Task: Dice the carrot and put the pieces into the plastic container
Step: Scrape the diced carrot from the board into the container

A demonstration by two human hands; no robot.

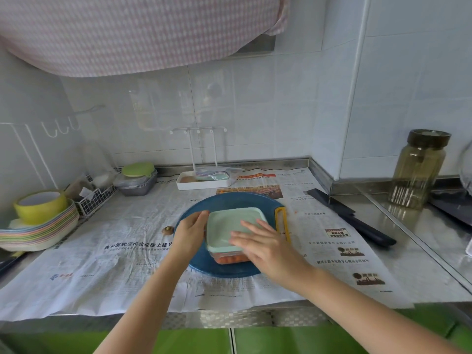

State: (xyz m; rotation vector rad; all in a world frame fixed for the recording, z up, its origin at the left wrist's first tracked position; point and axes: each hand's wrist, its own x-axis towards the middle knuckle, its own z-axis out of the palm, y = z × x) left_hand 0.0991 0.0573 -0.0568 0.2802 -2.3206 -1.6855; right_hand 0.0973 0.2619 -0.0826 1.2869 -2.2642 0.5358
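diced carrot (233, 260) sits in the plastic container (217, 255) toward the worktop's (419, 254) front edge, left hand (190, 235) gripping its side, right hand (265, 247) flat on the lid (227, 223); sealing likely needs even pressure.

Carrot pieces (235, 259): only an orange strip shows through the near wall of the plastic container (217, 258); the pale green lid (224, 226) hides the rest.

Right hand (265, 249): flat over the lid's near right corner, outline smeared by blur.

Left hand (190, 232): at the container's left side, fingers hidden behind its own back, grip unclear.

Small brown thing (167, 229) on the newspaper (102, 264), left of the blue board (199, 261): too small to tell.

Stack of plates (38, 233): cut by left edge.

Clear vessel (466, 169): cut by right edge.
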